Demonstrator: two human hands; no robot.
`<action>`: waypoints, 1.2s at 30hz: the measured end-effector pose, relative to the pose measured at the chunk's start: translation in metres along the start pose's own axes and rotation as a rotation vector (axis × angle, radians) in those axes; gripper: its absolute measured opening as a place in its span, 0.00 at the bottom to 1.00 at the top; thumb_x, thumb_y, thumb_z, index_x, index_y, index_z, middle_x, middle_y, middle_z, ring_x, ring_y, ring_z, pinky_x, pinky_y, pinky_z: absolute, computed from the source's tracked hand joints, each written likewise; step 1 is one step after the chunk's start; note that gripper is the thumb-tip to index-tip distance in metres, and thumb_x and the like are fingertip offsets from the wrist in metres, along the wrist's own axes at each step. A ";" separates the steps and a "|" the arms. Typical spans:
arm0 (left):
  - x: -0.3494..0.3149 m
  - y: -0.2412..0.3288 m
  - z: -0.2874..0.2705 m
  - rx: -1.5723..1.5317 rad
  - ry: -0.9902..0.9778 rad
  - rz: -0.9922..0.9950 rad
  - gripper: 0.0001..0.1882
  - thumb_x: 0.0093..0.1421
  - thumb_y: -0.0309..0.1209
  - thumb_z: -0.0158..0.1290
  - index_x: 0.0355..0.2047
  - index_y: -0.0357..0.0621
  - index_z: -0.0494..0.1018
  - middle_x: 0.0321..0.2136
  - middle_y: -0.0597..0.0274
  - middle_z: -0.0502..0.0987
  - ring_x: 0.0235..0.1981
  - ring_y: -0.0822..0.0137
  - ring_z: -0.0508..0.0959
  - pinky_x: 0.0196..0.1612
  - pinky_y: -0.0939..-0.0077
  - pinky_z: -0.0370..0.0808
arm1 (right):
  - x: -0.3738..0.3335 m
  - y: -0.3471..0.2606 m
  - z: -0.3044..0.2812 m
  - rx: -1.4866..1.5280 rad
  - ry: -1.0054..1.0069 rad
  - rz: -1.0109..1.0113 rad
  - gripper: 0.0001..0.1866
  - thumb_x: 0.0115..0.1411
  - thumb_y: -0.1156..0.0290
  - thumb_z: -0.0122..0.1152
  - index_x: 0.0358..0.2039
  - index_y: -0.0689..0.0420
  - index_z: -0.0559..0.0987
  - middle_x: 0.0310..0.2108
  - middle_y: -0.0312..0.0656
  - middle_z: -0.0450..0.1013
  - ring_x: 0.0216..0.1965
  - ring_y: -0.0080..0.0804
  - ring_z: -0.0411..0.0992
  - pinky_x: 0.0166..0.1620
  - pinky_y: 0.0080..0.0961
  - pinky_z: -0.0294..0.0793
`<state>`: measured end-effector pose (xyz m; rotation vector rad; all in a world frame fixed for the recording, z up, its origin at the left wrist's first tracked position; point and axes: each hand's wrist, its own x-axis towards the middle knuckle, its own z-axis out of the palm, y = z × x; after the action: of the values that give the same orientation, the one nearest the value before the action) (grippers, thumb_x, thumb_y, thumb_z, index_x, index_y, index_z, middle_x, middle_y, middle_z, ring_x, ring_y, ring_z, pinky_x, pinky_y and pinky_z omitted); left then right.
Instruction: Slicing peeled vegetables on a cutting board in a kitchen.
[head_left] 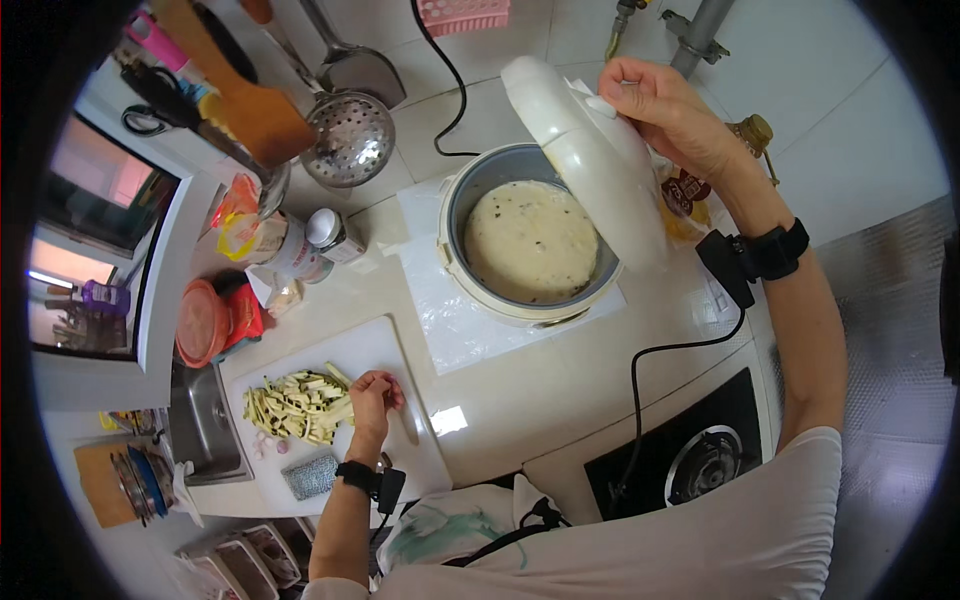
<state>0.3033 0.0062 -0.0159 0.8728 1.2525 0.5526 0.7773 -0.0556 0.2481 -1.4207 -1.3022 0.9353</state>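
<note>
At the upper right my right hand (660, 105) grips the white lid (600, 165) of a rice cooker (455, 262) by its upper part. The lid is tilted up over the pot's right side. Inside the grey inner pot lies a round, pale, dough-like mass (530, 240) with dark specks. Lower left, my left hand (375, 400) is over a white cutting board (400, 355), its fingers curled. What they hold, if anything, is hidden. Beside it lies a pile of cut vegetable strips (298, 405), pale with dark skin edges. A cleaver-like blade (310, 477) rests near the wrist.
A sink (200, 420) adjoins the board on the left. A gas burner (705, 465) is set into the counter at the lower right. Utensils and a skimmer (348, 140) hang at the upper left, above a lidded jar (335, 235). A bottle stands behind my right wrist.
</note>
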 end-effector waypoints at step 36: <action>0.003 0.001 0.008 0.085 0.120 -0.001 0.07 0.51 0.21 0.43 0.24 0.36 0.72 0.14 0.58 0.73 0.10 0.68 0.71 0.12 0.79 0.64 | -0.019 0.023 -0.029 0.397 0.227 -0.172 0.16 0.66 0.60 0.54 0.39 0.63 0.72 0.28 0.36 0.71 0.22 0.15 0.68 0.23 0.11 0.69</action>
<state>0.3116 0.0070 -0.0166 0.9212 1.3938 0.5612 0.8088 -0.0783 0.2319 -1.0552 -0.9866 0.8343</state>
